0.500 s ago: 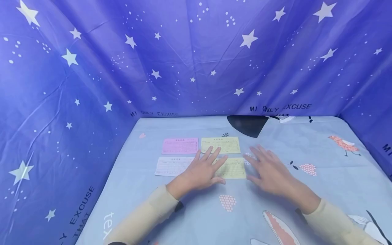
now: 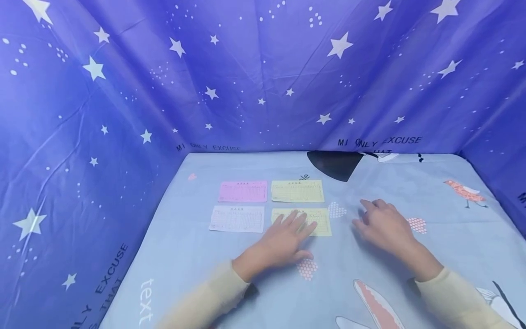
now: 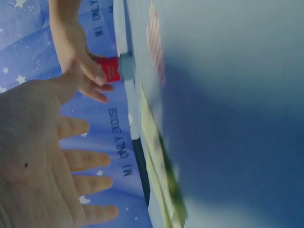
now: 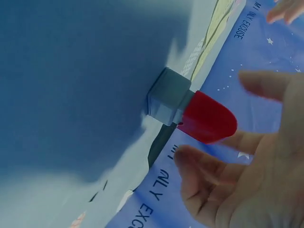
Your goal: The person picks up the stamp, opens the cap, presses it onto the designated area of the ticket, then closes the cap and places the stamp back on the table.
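Note:
Four corners of a small grid are paper slips printed with tables: pink, yellow, white and a second yellow slip. Over that lower yellow slip, my left hand spreads its fingers and partly covers it. To the right of the slips is my right hand. Close to its fingers stands a stamp-like thing with a red handle and a clear grey square base. In the right wrist view the thumb is apart from it and other fingers bend; the head view does not show it.
Pale blue cloth with printed hearts, a bird and lettering covers the table. Purple star-patterned curtains rise along the back and both sides.
My right hand has moved right, away from the yellow slips, and its fingers bend more. My left hand has drawn slightly back and right, so the white slip shows whole.

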### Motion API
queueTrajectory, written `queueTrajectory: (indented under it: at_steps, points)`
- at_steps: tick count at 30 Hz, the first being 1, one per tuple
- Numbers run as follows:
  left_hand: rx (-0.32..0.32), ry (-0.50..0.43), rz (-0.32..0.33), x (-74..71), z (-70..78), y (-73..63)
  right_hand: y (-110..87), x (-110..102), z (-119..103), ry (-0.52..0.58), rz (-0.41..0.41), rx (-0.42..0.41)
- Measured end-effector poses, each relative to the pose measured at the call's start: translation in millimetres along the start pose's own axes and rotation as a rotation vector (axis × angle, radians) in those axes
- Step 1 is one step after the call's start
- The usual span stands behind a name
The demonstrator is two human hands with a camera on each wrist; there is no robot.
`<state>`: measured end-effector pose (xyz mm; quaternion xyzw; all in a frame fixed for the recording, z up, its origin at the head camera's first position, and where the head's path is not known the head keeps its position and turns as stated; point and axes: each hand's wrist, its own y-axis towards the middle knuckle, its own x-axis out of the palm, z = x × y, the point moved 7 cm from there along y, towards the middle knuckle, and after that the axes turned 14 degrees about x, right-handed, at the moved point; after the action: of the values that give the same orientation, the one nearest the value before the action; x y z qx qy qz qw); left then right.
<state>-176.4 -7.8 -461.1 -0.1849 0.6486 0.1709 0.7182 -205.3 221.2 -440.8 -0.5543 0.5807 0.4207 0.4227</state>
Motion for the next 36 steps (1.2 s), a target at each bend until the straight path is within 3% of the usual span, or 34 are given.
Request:
queueTrajectory:
  at_steps: [8, 12, 16, 19, 22, 25, 29, 36]
  points:
    - [0.060, -0.017, 0.084, 0.6, 15.6, 4.3, 3.7, 3, 14, 0.079, -0.038, 0.106]
    - [0.032, -0.098, 0.152, -2.9, 16.9, 7.0, 3.4, 1, 14, 0.118, -0.055, 0.130]
    - [-0.111, -0.395, 0.257, -5.8, 8.6, 8.7, 1.0, -3, 6, 0.230, -0.103, 0.164]
    - [-0.230, -0.705, 0.397, -7.3, -1.0, 8.5, -3.6, -7, -6, 0.355, -0.167, 0.178]
    - [-0.313, -0.955, 0.533, -8.2, -9.9, 8.0, -9.4, -13, -20, 0.470, -0.218, 0.153]
    - [-0.364, -1.107, 0.608, -8.2, -16.1, 8.0, -15.4, -18, -33, 0.578, -0.259, 0.097]
    - [-0.335, -1.254, 0.657, -8.9, -18.5, 8.3, -22.6, -19, -45, 0.740, -0.340, 0.019]
    - [-0.154, -1.494, 0.680, -12.3, -10.3, 9.5, -31.6, -15, -59, 0.938, -0.448, -0.069]
